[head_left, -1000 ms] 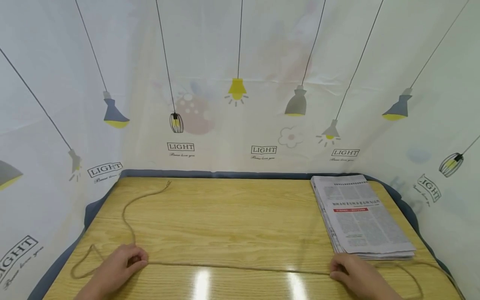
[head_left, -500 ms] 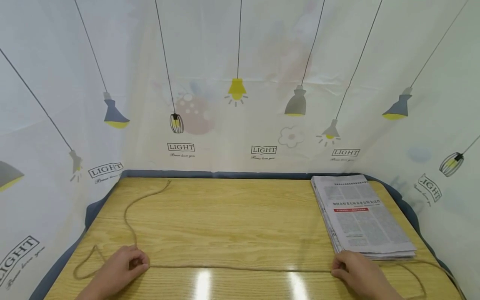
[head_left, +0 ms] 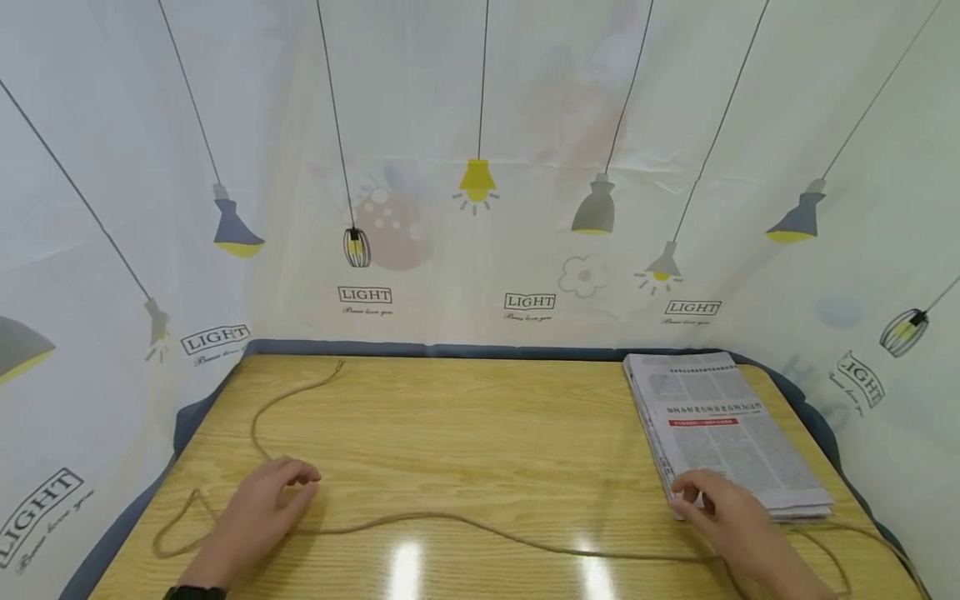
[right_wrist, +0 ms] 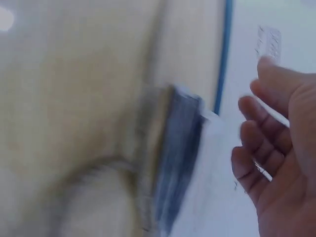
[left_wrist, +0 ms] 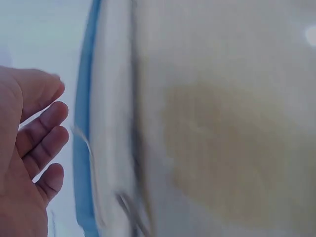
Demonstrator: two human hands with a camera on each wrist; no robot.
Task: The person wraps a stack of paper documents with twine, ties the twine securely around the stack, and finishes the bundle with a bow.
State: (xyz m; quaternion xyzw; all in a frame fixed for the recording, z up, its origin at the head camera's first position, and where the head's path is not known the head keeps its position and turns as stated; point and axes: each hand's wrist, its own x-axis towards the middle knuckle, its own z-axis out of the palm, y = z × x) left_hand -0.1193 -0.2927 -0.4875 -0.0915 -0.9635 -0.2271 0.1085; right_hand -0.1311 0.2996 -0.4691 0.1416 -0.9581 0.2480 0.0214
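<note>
A thin brown rope (head_left: pixel 540 548) runs in a slack wave across the front of the wooden table, with loops at both sides. My left hand (head_left: pixel 258 510) hovers over its left part, fingers loosely bent and holding nothing. In the left wrist view that hand (left_wrist: pixel 34 138) shows its separated fingertips with no rope between them. My right hand (head_left: pixel 723 518), also holding nothing, overlaps the near edge of the newspaper stack (head_left: pixel 712 433). The right wrist view shows the right hand (right_wrist: pixel 276 133) with its fingers relaxed, beside the blurred newspaper edge (right_wrist: pixel 178 153).
The table (head_left: pixel 465 425) has a dark blue border (head_left: pixel 450 350) along its back and sides. A white cloth (head_left: pixel 435 100) printed with hanging lamps encloses the far side and both flanks. The rope's frayed end (head_left: pixel 339 367) lies at the back left.
Both hands have let go of the rope and lifted, moving slightly away from me. The stretch between them has gone from straight to wavy. The newspapers stay put.
</note>
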